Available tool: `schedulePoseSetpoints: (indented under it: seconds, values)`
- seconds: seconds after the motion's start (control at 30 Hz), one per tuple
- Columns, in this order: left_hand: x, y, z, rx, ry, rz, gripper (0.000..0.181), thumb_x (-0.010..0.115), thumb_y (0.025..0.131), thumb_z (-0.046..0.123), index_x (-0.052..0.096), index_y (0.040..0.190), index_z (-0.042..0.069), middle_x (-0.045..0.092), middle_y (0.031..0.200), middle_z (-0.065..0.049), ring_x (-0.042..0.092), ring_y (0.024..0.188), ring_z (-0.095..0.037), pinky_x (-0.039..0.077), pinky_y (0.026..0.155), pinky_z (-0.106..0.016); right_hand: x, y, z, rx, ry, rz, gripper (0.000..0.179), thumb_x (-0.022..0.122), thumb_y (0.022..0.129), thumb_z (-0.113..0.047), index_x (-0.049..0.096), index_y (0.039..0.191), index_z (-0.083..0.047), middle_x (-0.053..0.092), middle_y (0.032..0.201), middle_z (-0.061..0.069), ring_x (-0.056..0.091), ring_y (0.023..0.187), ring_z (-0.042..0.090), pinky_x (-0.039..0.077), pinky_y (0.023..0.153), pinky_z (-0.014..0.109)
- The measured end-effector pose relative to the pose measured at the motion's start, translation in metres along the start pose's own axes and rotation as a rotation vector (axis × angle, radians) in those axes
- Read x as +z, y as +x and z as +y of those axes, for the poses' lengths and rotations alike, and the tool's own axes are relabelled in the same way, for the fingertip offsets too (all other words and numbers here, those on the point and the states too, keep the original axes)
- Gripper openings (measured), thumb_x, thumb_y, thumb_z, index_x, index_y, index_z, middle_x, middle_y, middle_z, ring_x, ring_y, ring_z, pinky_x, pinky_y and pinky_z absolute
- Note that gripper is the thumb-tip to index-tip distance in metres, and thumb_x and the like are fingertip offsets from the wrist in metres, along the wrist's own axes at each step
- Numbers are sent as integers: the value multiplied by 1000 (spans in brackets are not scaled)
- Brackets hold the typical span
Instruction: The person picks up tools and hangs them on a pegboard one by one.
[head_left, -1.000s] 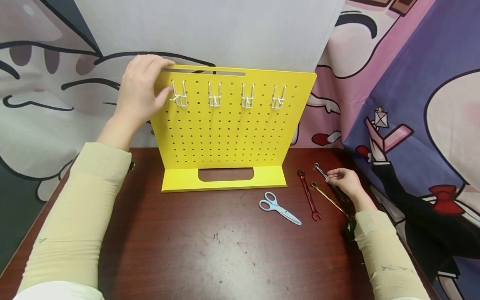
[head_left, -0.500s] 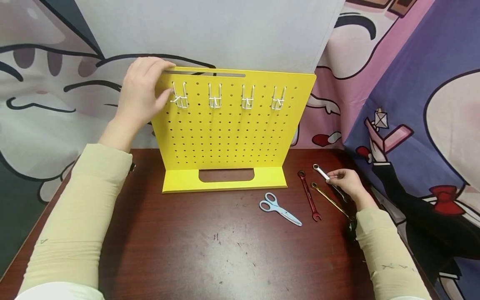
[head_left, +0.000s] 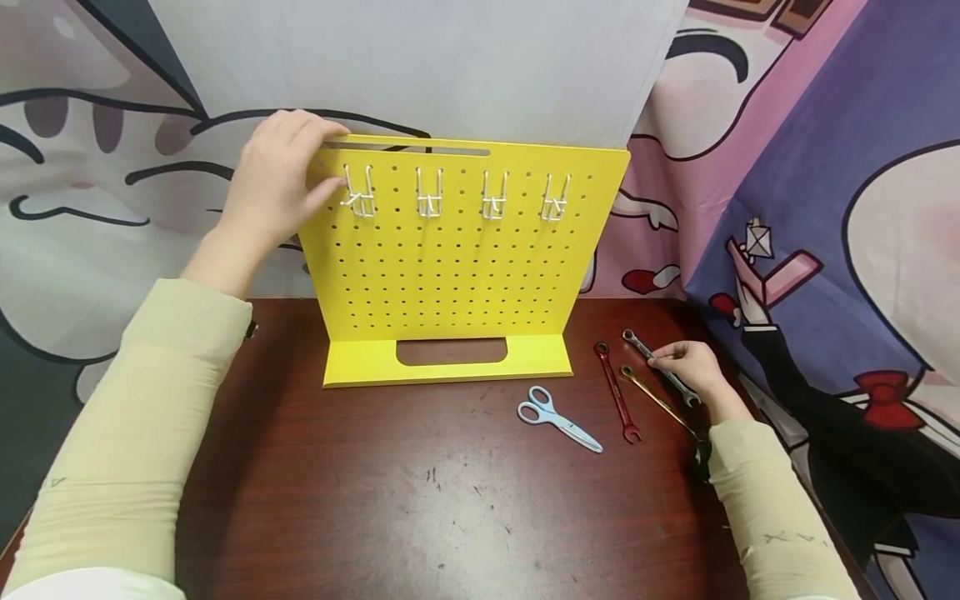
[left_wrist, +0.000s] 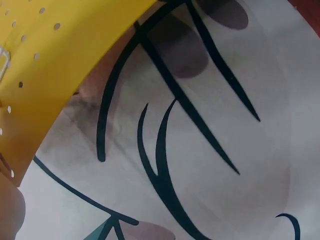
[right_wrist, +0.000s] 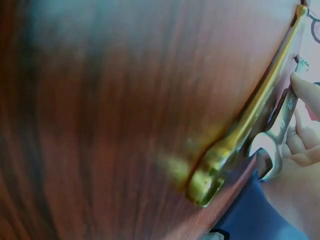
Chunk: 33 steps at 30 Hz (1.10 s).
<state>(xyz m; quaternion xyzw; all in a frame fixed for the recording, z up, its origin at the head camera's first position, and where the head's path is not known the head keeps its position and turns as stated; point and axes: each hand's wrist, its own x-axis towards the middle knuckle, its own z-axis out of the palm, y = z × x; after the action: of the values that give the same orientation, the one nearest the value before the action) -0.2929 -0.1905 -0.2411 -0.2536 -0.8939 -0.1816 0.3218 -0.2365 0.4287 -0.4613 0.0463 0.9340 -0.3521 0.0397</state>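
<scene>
My left hand (head_left: 273, 179) grips the upper left corner of a yellow pegboard (head_left: 450, 275), thumb on the front face and fingertips at the top edge. In the left wrist view the board's side edge (left_wrist: 65, 60) shows, with a bit of that hand (left_wrist: 9, 212) at lower left. On the right, my right hand (head_left: 693, 367) pinches a silver combination wrench (head_left: 639, 346) by its shaft between thumb and fingers. The right wrist view shows the thumb against this silver wrench (right_wrist: 284, 115), its open end nearest the camera. Just beside it lies a gold wrench (head_left: 660, 398).
A red wrench (head_left: 617, 392) lies left of the gold one, and light blue scissors (head_left: 558, 418) in front of the board. Several white wire hooks (head_left: 429, 204) hang in a row near the board's top. Cartoon-printed cloth (head_left: 795, 167) lines the back and right of the brown table (head_left: 420, 483).
The silver wrench has shifted slightly left at its ring end, and its open end shows more plainly past my right hand. My left forearm has moved a little left; its grip stays.
</scene>
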Motion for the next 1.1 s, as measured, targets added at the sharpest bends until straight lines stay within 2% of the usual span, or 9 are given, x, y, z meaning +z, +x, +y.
schedulePoseSetpoints:
  seconds: [0.17,0.4,0.6,0.73,0.83,1.1]
  values:
    - [-8,4,1,-11,23,-58,49,78,93,3,61,139,2,66,132,-22,55,125,-41,44,118,-54,2,-5,-5,-6,3,-2,35,80,95,-18,75,112,12,78,84,-6,55,73,-6,45,68,13]
    - [-14,6,0,-25,60,-101,52,78,95,6,60,144,5,66,133,-22,55,129,-42,43,121,-55,3,-10,-14,0,64,2,37,80,95,-20,74,115,11,73,80,-18,58,73,-4,49,67,16]
    - [-12,5,0,-35,56,-93,51,78,94,6,61,142,4,66,133,-22,56,129,-41,45,118,-56,2,-14,-31,-42,103,22,35,80,95,-18,75,115,11,73,80,-16,59,72,-1,50,66,18]
    - [-10,4,-1,-44,37,-74,50,79,93,4,62,140,3,67,133,-22,56,127,-41,46,117,-55,8,-14,-44,-43,127,28,36,80,95,-18,74,118,10,71,81,-21,58,76,-2,48,69,17]
    - [-7,3,-1,-52,11,-57,50,79,93,3,63,140,3,68,134,-22,57,128,-41,45,118,-54,13,-15,-58,-34,173,27,36,78,96,-17,73,119,10,68,80,-23,57,78,-1,48,70,17]
    - [-3,1,-1,-58,-14,-16,49,80,92,2,65,139,3,68,139,-19,58,131,-40,45,120,-52,16,-34,-121,-36,374,9,35,74,97,-11,70,120,16,71,80,-22,59,82,3,52,74,19]
